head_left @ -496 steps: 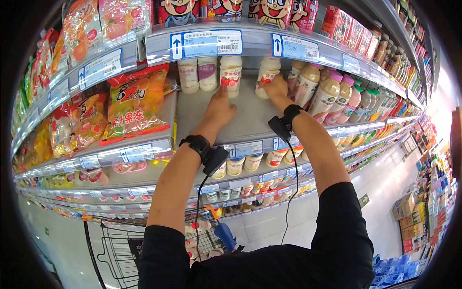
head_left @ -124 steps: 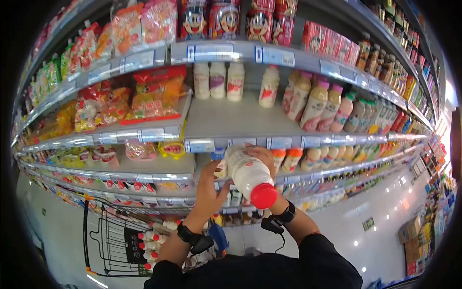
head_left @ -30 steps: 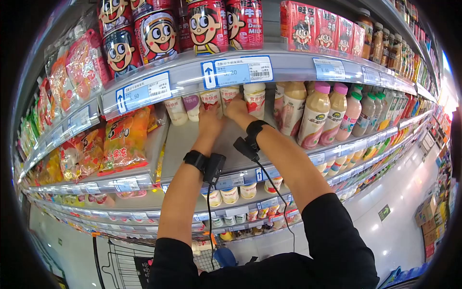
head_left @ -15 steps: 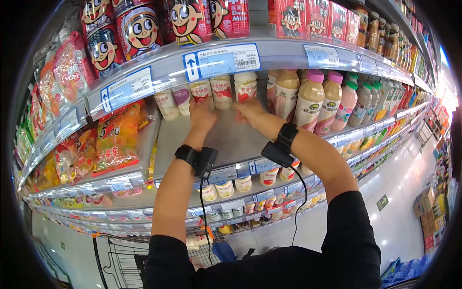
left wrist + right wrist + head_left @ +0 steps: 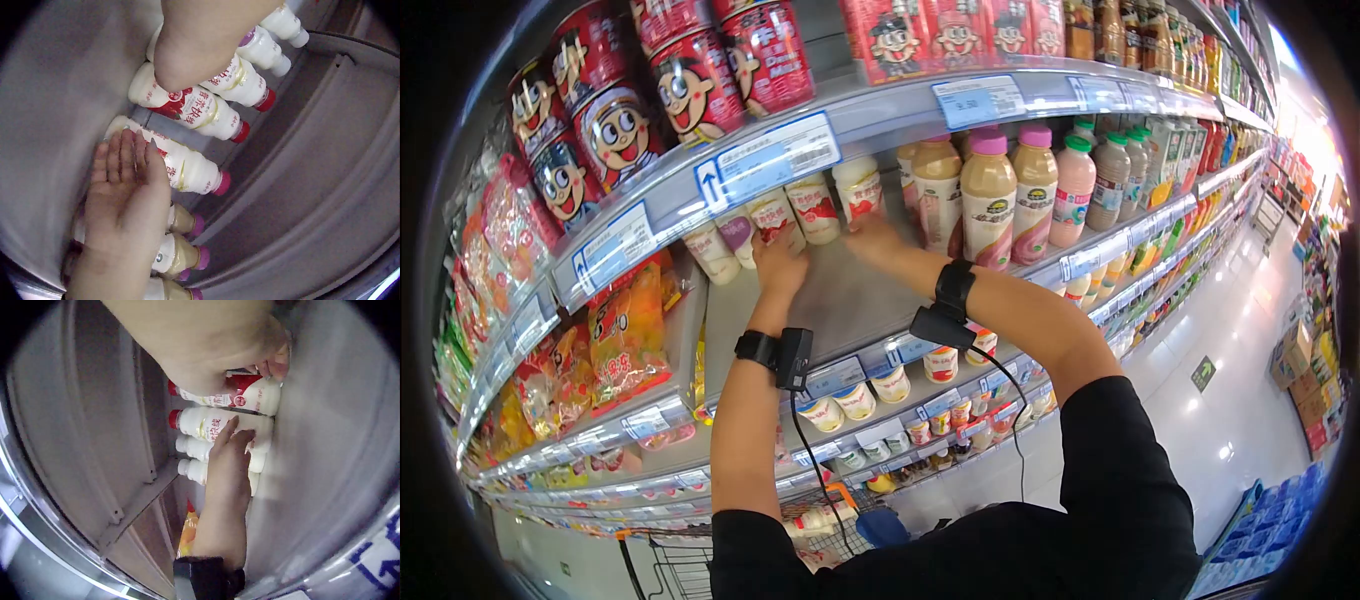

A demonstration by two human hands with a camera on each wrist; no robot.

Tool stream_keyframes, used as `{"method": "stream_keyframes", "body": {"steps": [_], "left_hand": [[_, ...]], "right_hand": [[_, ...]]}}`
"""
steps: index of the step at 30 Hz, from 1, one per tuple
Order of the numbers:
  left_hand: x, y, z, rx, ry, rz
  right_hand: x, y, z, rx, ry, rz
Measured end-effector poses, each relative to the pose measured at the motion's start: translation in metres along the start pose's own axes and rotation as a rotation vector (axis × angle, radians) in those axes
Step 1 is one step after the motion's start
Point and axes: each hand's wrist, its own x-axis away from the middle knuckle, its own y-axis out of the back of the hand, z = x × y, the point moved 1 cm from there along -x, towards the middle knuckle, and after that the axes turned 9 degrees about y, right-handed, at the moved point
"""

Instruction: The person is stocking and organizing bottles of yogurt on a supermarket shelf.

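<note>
Five-odd white milk-drink bottles, several in a row, stand upright on the shelf [image 5: 830, 300]. My left hand [image 5: 780, 268] touches the front of the third bottle from the left [image 5: 772, 213], a red-labelled one. In the right wrist view, the left hand's visible fingers [image 5: 230, 425] reach out against that red-capped bottle [image 5: 200, 422]; its other fingers are hidden. My right hand [image 5: 878, 243] is at the rightmost white bottle [image 5: 860, 187]. The left wrist view shows the right hand's fingers [image 5: 128, 153] straight against this bottle [image 5: 194, 170]. Between both hands stands another red-labelled bottle [image 5: 813, 210].
An upper shelf edge with price labels [image 5: 770, 160] overhangs the bottles. Tan bottles with pink caps [image 5: 990, 205] stand close on the right. Bagged jelly [image 5: 630, 330] lies left. A shopping cart [image 5: 680, 565] is below, and cables hang from both wrists.
Earlier my right hand held a red-capped bottle before me; a further white bottle now stands in the row. My right hand has moved from the fourth bottle to the rightmost. The view has turned.
</note>
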Motion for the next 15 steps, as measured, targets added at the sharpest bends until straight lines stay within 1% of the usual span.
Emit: {"method": "stream_keyframes", "body": {"steps": [3,5,6,9,10,12,13,14,15], "left_hand": [[-0.006,-0.009,0.01,-0.009,-0.013,-0.01],[-0.003,-0.002,0.004,-0.019,0.015,0.006],[0.001,0.003,-0.002,0.023,0.054,0.012],[0.0,0.003,0.003,0.031,0.027,0.017],[0.004,0.009,-0.005,-0.011,0.073,0.03],[-0.01,0.008,0.014,-0.082,0.021,0.06],[-0.011,0.013,0.004,-0.11,0.0,0.07],[-0.008,0.017,-0.006,-0.223,-0.007,0.046],[0.008,0.044,-0.037,-0.34,-0.006,0.019]], "right_hand": [[0.027,0.01,0.017,0.275,0.44,0.104],[0.059,0.026,0.039,0.423,0.748,-0.047],[0.073,0.033,0.048,0.5,0.9,-0.124],[0.096,0.051,0.05,0.691,1.17,-0.144],[0.104,0.059,0.049,0.637,1.169,-0.156],[0.119,0.079,0.044,0.536,1.168,-0.182],[0.126,0.09,0.037,0.498,1.176,-0.239],[0.132,0.101,0.028,0.46,1.19,-0.289],[0.138,0.112,0.02,0.414,1.208,-0.336]]}}
